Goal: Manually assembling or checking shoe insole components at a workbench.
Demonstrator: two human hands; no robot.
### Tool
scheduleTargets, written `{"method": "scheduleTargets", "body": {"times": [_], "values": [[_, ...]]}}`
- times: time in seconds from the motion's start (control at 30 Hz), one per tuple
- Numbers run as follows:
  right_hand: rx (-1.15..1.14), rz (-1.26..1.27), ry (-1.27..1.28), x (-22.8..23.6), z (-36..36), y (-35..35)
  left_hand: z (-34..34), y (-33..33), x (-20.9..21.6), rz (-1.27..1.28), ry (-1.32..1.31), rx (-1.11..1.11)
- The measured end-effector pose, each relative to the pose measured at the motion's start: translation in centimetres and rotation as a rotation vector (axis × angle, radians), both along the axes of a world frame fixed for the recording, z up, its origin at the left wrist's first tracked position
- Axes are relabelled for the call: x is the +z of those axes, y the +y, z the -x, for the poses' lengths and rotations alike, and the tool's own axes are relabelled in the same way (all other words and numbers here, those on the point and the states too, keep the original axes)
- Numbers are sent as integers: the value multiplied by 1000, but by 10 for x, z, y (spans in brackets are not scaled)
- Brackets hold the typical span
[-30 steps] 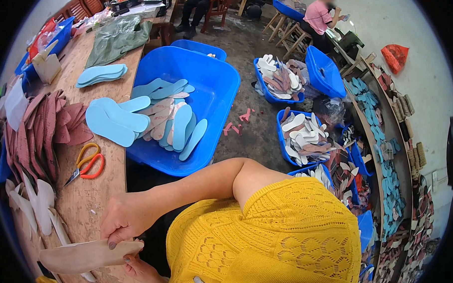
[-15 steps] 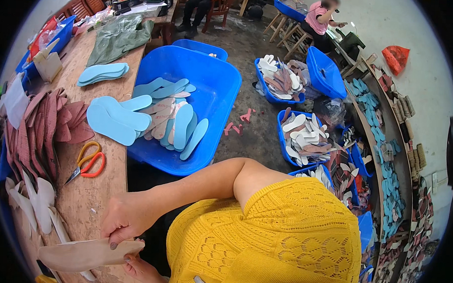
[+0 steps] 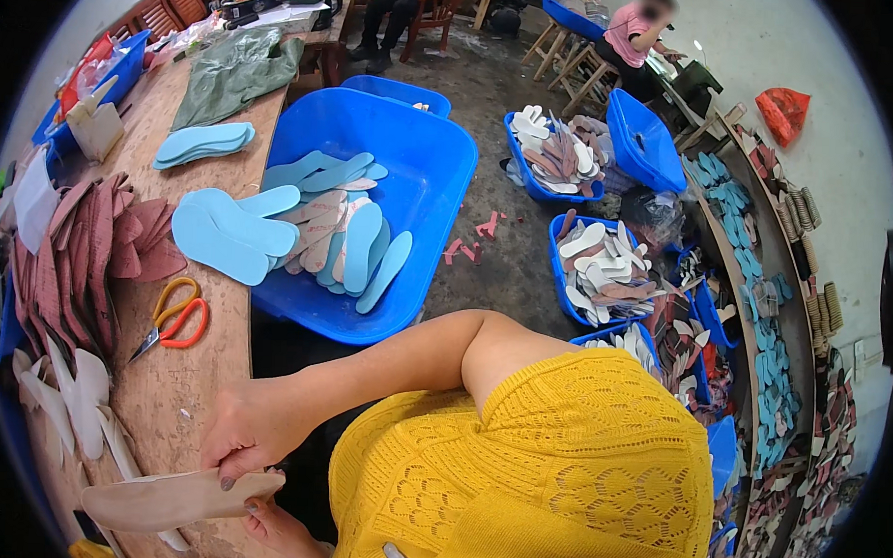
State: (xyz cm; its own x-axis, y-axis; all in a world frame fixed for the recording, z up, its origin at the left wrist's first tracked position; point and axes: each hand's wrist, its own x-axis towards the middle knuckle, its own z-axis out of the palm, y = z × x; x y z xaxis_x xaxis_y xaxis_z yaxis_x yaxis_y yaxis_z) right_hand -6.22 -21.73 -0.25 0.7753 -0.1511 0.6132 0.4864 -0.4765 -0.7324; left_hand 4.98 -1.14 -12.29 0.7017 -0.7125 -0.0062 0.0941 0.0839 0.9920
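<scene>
A beige, slightly curved shoe insole (image 3: 153,502) is held over the near end of the wooden work table. My right hand (image 3: 245,424) closes on its upper edge, thumb pressed against the face. From below, my left hand (image 3: 285,531) grips the same insole near its narrower end, with part of the fingers hidden behind it. Several white insoles (image 3: 90,404) lie on the table beyond it. Scissors (image 3: 173,319) with orange and red handles rest on the wood, not touched by either hand.
Dark red insole pieces (image 3: 78,256) are piled along the table (image 3: 202,369). Light blue insoles (image 3: 227,237) overhang its edge beside a big blue tub (image 3: 430,180). More filled tubs (image 3: 604,275) stand on the floor. Shelves (image 3: 751,290) line the right. Two other people sit farther off.
The insole and both hands have shifted very slightly right; the grip stays the same. At the back, the person in pink has moved an arm a little.
</scene>
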Motion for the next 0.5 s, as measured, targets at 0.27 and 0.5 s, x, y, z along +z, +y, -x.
{"method": "scheduleTargets", "body": {"times": [0.27,0.5], "values": [[-2,-9,12,-2,0,0,-1,1,2,14,22,-45],[-10,-27,12,-3,-1,1,0,2,2,10,38,-5]]}}
